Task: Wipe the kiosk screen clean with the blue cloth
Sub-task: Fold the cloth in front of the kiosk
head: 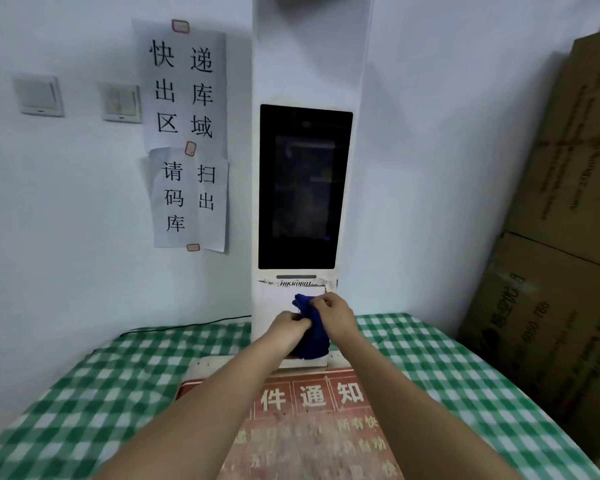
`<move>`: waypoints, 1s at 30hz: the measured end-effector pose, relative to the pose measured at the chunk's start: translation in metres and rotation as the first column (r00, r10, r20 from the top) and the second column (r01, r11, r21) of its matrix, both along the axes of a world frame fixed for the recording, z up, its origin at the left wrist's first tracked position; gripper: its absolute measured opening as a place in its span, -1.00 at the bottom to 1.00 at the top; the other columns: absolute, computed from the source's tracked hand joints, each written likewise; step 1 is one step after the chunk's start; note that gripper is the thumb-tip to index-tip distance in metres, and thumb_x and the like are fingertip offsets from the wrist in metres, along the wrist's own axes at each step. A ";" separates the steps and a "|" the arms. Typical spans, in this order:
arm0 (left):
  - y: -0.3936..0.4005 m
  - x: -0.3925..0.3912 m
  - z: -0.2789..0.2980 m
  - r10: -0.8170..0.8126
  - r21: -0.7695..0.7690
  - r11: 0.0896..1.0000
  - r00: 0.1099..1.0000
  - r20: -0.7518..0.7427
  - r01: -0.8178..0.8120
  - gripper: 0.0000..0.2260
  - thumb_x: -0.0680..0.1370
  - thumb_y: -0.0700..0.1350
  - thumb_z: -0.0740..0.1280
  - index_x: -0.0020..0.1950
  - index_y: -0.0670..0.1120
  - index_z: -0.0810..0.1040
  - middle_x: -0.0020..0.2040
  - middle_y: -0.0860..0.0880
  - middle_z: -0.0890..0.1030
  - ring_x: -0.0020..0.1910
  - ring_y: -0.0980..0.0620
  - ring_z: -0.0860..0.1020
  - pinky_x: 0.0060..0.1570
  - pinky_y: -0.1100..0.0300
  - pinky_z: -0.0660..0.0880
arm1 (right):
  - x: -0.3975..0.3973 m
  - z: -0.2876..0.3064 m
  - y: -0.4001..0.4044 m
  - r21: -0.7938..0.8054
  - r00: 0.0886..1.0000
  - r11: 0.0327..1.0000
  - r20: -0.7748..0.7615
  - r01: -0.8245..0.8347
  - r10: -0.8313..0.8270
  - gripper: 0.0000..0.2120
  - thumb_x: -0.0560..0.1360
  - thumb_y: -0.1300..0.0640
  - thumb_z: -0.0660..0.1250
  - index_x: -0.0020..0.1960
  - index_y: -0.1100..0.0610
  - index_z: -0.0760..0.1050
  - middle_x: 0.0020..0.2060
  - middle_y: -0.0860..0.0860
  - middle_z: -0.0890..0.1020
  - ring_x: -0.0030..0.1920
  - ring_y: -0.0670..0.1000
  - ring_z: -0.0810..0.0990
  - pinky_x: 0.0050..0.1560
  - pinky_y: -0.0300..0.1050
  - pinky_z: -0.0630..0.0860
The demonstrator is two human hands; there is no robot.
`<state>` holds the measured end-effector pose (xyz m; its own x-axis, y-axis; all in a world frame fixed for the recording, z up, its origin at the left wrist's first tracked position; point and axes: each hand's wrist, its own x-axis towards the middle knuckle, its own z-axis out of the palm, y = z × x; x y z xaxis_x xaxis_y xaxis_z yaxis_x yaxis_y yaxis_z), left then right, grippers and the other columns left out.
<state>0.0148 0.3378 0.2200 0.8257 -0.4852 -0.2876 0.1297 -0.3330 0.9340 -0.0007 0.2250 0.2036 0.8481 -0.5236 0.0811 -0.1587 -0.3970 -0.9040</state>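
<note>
A tall white kiosk (309, 64) stands against the wall with a dark, switched-off screen (303, 188) in its middle. Below the screen, in front of the kiosk's base, a dark blue cloth (313, 332) hangs bunched between both hands. My left hand (289, 328) pinches its left side. My right hand (333, 315) grips its top edge, a little higher. Both hands are well under the screen and do not touch it.
A green-and-white checked tablecloth (430, 368) covers the table. A red notice board (312, 420) lies on it under my forearms. Brown cardboard boxes (561, 271) are stacked at the right. Paper signs (187, 133) and two wall switches (39, 95) are on the left wall.
</note>
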 end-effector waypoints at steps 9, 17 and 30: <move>0.035 -0.029 -0.008 0.057 -0.063 0.997 0.997 0.057 -0.054 -0.83 0.54 -0.30 0.16 -0.18 -0.13 0.47 -0.10 -0.21 0.56 -0.13 -0.16 0.53 -0.15 0.07 0.51 | -0.047 -0.007 0.033 0.018 0.998 0.999 -0.049 0.044 -0.044 -0.79 0.55 0.22 0.23 0.09 0.07 0.22 -0.13 0.05 0.51 -0.11 0.13 0.56 0.02 0.17 0.55; 0.030 -0.049 -0.005 -0.056 -0.020 0.998 0.997 0.057 0.057 -0.86 0.52 -0.33 0.12 -0.11 -0.19 0.45 -0.10 -0.22 0.51 -0.14 -0.12 0.47 -0.13 0.11 0.40 | -0.071 -0.001 0.033 -0.155 0.982 0.985 -0.165 0.070 -0.096 -0.92 0.56 0.18 0.19 0.04 0.09 0.32 -0.06 0.05 0.50 -0.14 0.06 0.50 -0.22 -0.08 0.42; -0.037 -0.076 -0.008 -0.121 -0.060 0.991 0.992 -0.049 0.118 -0.70 0.57 -0.30 0.11 0.23 -0.19 0.53 -0.08 -0.15 0.59 -0.13 -0.09 0.57 -0.35 0.21 0.51 | -0.095 -0.008 -0.036 -0.048 0.970 0.989 -0.194 0.141 -0.148 -0.80 0.54 0.03 0.24 0.06 0.14 0.40 -0.11 0.05 0.54 -0.13 0.04 0.53 -0.18 -0.10 0.45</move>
<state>-0.0610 0.3005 0.2125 0.7456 -0.5961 -0.2978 0.1415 -0.2951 0.9449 -0.0954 0.1889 0.1952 0.7647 -0.6416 -0.0604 -0.3901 -0.3863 -0.8358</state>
